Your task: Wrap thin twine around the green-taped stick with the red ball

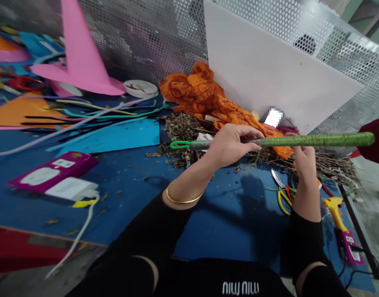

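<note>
Hands hold a green-wrapped stick aloft, well inside the near table edge.

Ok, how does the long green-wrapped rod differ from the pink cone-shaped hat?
The long green-wrapped rod is slim and straight; the pink cone-shaped hat is wide-brimmed and tapers upward. The rod is held across the view by the left hand and right hand; the hat stands brim down, touched by neither.

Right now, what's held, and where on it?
Green-wrapped stick: left hand grips it toward the looped end, right hand farther along the green part.
</note>
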A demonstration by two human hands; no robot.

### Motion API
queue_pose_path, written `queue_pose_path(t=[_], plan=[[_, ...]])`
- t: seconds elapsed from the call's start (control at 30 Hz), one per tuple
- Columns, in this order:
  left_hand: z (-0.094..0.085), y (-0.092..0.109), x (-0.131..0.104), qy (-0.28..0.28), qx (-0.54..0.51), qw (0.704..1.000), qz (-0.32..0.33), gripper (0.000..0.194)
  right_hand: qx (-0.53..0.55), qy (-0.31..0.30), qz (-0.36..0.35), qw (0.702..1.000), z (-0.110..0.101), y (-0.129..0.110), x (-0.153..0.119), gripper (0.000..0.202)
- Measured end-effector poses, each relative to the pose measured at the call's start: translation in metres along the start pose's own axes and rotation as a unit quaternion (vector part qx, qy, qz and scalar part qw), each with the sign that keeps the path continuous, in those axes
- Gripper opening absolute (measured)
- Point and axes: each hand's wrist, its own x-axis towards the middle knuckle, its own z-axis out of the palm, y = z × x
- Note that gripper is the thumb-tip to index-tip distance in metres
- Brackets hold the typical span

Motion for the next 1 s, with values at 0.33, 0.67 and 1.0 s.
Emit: queue_pose_path(t=[0.33,0.67,1.0], plan=[[0.004,0.001,0.002,0.036,0.045,0.997,-0.044,0.029,0.112,-0.154,-0.014,0.982,0.051,-0.056,-0.04,0.035],[0.008,-0.005,0.007,0.04,0.093,0.994,-0.049,0.027,0.27,-0.012,-0.242,0.932,0.071,-0.059,-0.045,0.04],[0.009,-0.004,0.007,0.023,0.052,0.997,-0.047,0.021,0.341,0.087,-0.015,0.936,0.07,-0.079,-0.054,0.045]])
